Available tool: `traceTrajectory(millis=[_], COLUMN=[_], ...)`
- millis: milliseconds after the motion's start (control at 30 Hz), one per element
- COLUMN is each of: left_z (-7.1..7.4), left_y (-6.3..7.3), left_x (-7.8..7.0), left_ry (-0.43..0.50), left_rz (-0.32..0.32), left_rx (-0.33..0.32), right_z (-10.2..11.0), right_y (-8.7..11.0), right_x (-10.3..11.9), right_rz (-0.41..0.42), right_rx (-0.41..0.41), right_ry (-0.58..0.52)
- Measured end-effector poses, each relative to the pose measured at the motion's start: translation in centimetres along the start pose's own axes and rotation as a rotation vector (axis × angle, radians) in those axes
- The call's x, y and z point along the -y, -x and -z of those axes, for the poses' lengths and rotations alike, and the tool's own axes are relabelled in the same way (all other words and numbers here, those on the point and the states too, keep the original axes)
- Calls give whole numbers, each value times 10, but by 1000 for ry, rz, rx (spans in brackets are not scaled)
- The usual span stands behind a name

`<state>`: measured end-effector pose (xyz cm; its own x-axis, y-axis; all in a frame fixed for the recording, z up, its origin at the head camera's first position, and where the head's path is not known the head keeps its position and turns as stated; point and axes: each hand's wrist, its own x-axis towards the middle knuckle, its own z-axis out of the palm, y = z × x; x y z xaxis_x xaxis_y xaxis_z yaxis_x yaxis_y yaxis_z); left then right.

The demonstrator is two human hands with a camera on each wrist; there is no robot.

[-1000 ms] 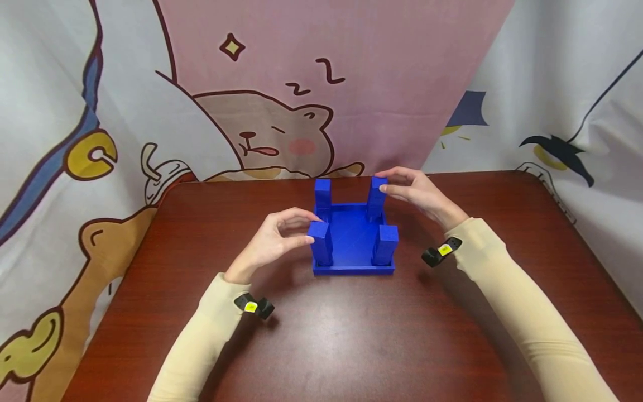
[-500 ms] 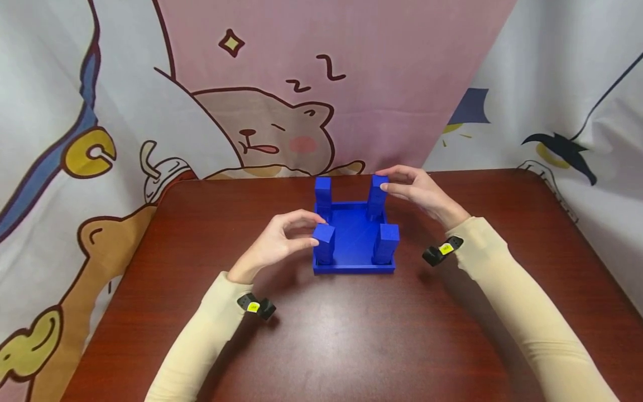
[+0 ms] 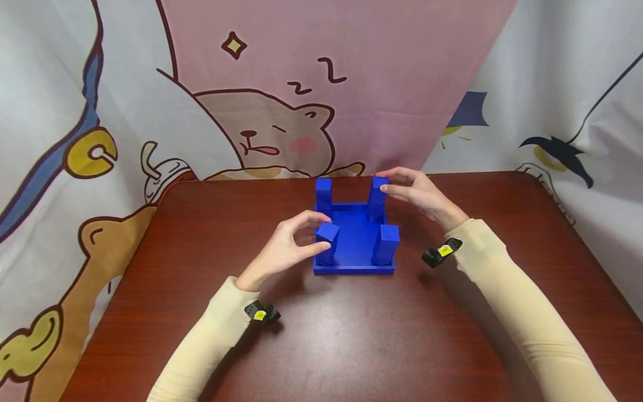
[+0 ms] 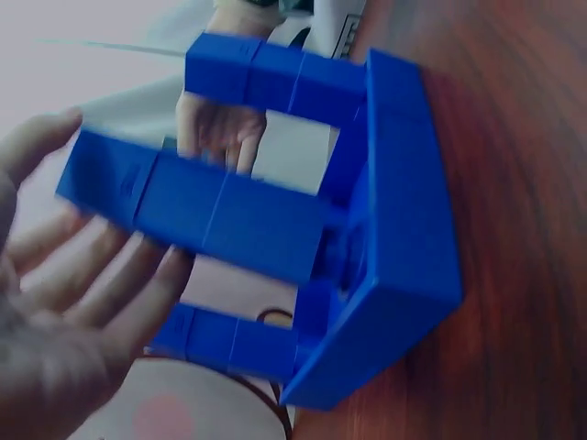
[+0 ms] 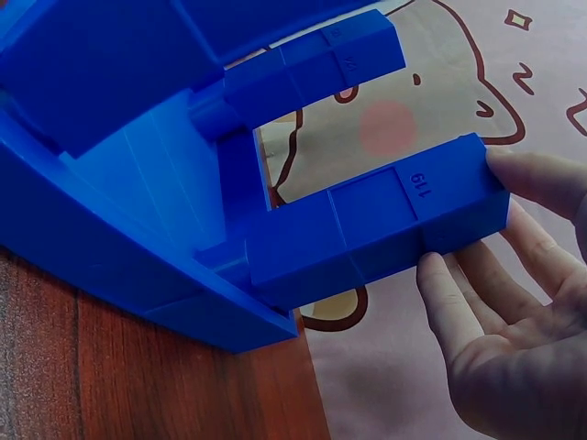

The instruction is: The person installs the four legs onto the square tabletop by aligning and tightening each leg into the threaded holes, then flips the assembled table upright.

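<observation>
A blue square tray (image 3: 351,245) with raised edges sits on the table, a blue square post standing at each corner. At the near left post (image 3: 327,255), my left hand (image 3: 283,248) pinches the top end between thumb and fingers. That post's top face is turned askew to the tray's sides; the left wrist view shows a narrower neck (image 4: 344,247) at its base. My right hand (image 3: 419,194) holds the top of the far right post (image 3: 377,205). The right wrist view shows the number 119 on this post (image 5: 367,229), with thumb and fingertips on its sides.
The near right post (image 3: 387,245) and far left post (image 3: 324,195) stand untouched. Below is a dark reddish wooden table (image 3: 326,335). A cartoon-printed curtain (image 3: 392,84) hangs behind the table's far edge.
My left hand has moved slightly right and turned the near left post, whose top shifted right and now sits cornerwise. The right hand stays on the far right post.
</observation>
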<state>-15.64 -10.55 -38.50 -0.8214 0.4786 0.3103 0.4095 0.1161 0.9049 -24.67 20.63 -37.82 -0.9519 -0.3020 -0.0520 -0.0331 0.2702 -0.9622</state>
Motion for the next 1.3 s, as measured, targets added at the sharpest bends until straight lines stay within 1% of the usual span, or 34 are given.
traceTrajectory(millis=[33,100,167,233,267,300,333,367,433,500,567,667,800,867,933,1000,1100,1167,1233,1300], left_z=[-3,-7,-10,-11,-11,-10,-10,-9,-7,-5,-2,0,1,2,1,0,-4,-8,-11,-15], left_y=[0,0,1,1,1,1,1,0,-1,-3,-5,-7,-11,-11,-11,-11,-9,-7,-5,-4], left_x=[-6,-7,-7,-8,-3,-3,-2,-1,2,6,9,13,15,15,15,14,11,8,4,0], left_ry=[-29,-95,-157,-199,-208,-207,-197,-166,-83,20,104,189,260,265,252,232,170,127,91,64], left_rz=[-13,-44,-76,-101,-111,-121,-130,-134,-124,-87,-36,22,26,18,-4,-28,-50,-35,-3,29], left_rx=[-32,-94,-139,-155,-154,-147,-137,-119,-69,-17,21,53,90,102,99,83,11,-57,-130,-188], right_z=[0,0,0,0,0,0,0,0,0,0,0,0,0,0,0,-1,-1,-1,0,0], right_y=[0,0,1,1,1,1,1,0,0,0,0,0,0,0,0,0,0,0,0,1], right_x=[0,0,0,0,0,0,0,0,-1,-1,-1,-1,-1,-1,-2,-2,-2,-1,-1,-1], right_rz=[0,0,0,3,3,5,7,8,9,9,11,19,19,18,21,28,39,40,37,31], right_rx=[0,-1,-1,0,0,0,-1,-1,-3,-4,-4,-2,-2,-3,-2,-1,2,4,7,4], right_ry=[0,-4,-3,-5,-6,-6,-11,-11,-20,-27,-33,-39,-36,-31,-26,-40,-52,-61,-59,-61])
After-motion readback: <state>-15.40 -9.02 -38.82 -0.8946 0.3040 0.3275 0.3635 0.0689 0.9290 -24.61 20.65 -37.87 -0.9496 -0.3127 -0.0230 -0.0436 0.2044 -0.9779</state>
